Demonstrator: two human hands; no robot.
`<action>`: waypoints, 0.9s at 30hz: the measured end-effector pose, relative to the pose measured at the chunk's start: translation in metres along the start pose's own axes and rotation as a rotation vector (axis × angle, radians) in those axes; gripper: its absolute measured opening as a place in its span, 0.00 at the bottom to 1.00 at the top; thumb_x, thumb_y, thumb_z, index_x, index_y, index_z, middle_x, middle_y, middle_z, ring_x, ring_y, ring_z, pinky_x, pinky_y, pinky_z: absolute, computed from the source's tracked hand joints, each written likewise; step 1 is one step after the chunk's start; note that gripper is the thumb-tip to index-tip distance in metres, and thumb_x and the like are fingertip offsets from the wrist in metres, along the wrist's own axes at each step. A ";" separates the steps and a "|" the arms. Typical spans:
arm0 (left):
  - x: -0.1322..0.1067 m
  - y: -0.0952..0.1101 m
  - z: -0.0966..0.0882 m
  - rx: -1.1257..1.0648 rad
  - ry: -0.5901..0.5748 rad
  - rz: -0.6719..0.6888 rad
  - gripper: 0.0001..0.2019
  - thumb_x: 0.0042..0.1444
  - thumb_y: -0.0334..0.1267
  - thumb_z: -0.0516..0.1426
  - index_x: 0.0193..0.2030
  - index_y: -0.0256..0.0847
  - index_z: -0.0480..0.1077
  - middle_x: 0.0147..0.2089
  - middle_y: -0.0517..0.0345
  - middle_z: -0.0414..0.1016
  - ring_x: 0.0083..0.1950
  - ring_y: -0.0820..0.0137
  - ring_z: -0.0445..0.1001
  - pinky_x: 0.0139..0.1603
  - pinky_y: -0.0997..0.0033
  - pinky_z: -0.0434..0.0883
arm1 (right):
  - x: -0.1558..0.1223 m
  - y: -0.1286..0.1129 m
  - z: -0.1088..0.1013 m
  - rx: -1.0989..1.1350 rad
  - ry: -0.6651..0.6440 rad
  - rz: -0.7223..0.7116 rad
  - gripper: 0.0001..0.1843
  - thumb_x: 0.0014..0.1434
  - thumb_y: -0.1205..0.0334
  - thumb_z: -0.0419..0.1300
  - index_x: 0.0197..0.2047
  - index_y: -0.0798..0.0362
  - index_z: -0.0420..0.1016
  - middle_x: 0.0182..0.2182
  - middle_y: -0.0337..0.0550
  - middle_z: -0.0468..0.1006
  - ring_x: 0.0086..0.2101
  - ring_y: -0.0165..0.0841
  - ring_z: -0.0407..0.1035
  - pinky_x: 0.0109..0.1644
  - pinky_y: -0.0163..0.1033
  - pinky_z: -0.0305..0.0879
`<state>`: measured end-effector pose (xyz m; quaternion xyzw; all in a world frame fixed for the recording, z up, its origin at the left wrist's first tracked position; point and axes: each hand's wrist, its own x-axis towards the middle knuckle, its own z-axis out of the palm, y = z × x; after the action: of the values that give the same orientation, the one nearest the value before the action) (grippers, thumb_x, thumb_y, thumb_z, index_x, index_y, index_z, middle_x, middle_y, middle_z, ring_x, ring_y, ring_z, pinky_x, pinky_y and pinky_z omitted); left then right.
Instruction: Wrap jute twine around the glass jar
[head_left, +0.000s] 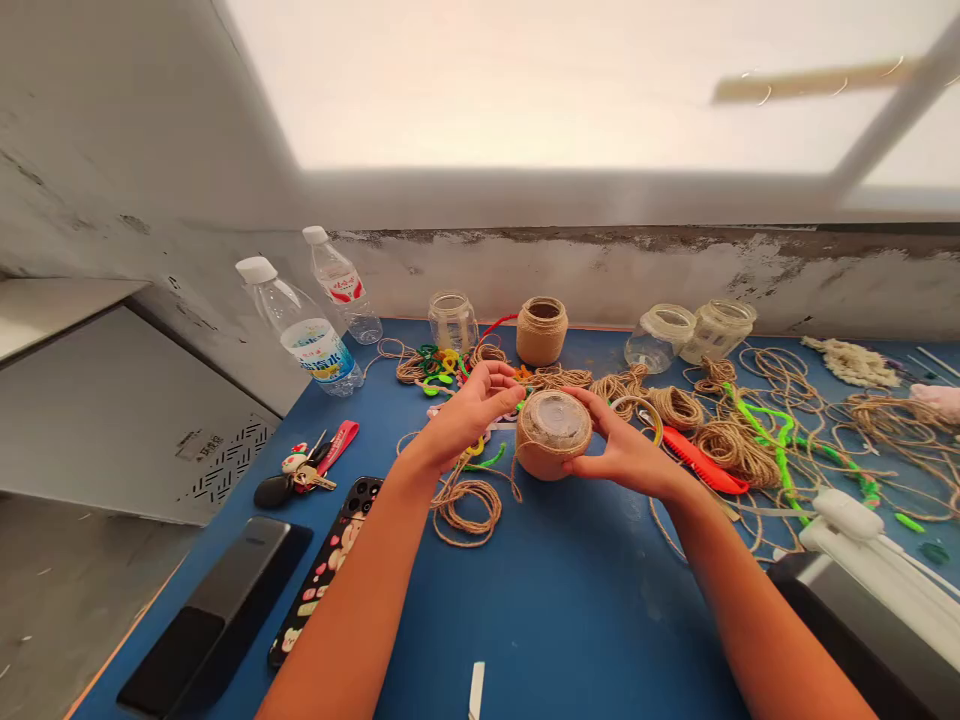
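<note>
A glass jar wrapped in twine (pixel 551 440) is tilted with its clear glass bottom facing up. My right hand (pixel 611 440) grips it from the right, thumb low on the side and fingers along the upper edge. To its left, my left hand (pixel 480 405) has curved fingers apart, with the thumb close to the jar's edge and nothing visible held. A loose end of twine hangs down the jar's left side. On the blue table (pixel 555 600), a loose coil of twine (pixel 469 512) lies below my left hand.
Behind stand another twine-wrapped jar (pixel 541 335) and bare glass jars (pixel 660 338). Two plastic bottles (pixel 319 350) are at back left. Keys (pixel 311 475) and phones (pixel 322 580) lie left. Twine bundles (pixel 739 450), a red cutter (pixel 705 462) and a white-armed device (pixel 862 530) occupy the right.
</note>
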<state>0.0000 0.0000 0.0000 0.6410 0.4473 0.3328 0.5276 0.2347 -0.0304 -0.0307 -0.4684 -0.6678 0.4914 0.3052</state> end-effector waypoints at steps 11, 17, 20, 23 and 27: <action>-0.014 0.019 0.013 0.850 -0.227 0.025 0.11 0.60 0.43 0.54 0.38 0.45 0.77 0.39 0.58 0.81 0.38 0.64 0.75 0.34 0.69 0.62 | 0.001 0.004 -0.009 0.060 0.076 0.006 0.43 0.48 0.66 0.66 0.67 0.41 0.60 0.67 0.42 0.62 0.63 0.48 0.61 0.67 0.56 0.58; -0.017 0.021 0.011 0.861 -0.337 0.011 0.12 0.61 0.42 0.52 0.34 0.43 0.76 0.35 0.58 0.80 0.36 0.66 0.74 0.32 0.70 0.60 | -0.001 0.003 -0.011 0.147 0.021 0.036 0.44 0.51 0.62 0.68 0.69 0.40 0.57 0.69 0.42 0.60 0.65 0.48 0.59 0.68 0.57 0.58; -0.018 0.021 0.005 0.827 -0.388 -0.007 0.12 0.60 0.43 0.52 0.36 0.45 0.76 0.37 0.61 0.80 0.38 0.67 0.74 0.33 0.71 0.61 | 0.000 0.003 -0.007 0.182 0.048 0.066 0.41 0.54 0.57 0.68 0.68 0.41 0.57 0.68 0.42 0.61 0.65 0.46 0.59 0.69 0.56 0.57; -0.018 0.021 0.000 0.825 -0.431 -0.011 0.11 0.60 0.42 0.52 0.36 0.45 0.77 0.37 0.62 0.80 0.38 0.67 0.74 0.33 0.72 0.60 | 0.003 0.005 -0.003 0.200 0.069 0.046 0.37 0.56 0.56 0.67 0.66 0.41 0.60 0.67 0.41 0.63 0.65 0.45 0.59 0.69 0.55 0.56; -0.022 0.025 -0.006 0.785 -0.448 0.008 0.12 0.61 0.42 0.52 0.38 0.46 0.77 0.38 0.63 0.80 0.39 0.69 0.75 0.35 0.73 0.61 | 0.004 0.006 -0.002 0.230 0.065 0.047 0.38 0.55 0.57 0.67 0.66 0.42 0.59 0.67 0.42 0.64 0.65 0.45 0.59 0.69 0.54 0.56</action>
<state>-0.0085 -0.0195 0.0271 0.8505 0.4119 -0.0070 0.3269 0.2368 -0.0252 -0.0363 -0.4616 -0.5857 0.5561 0.3670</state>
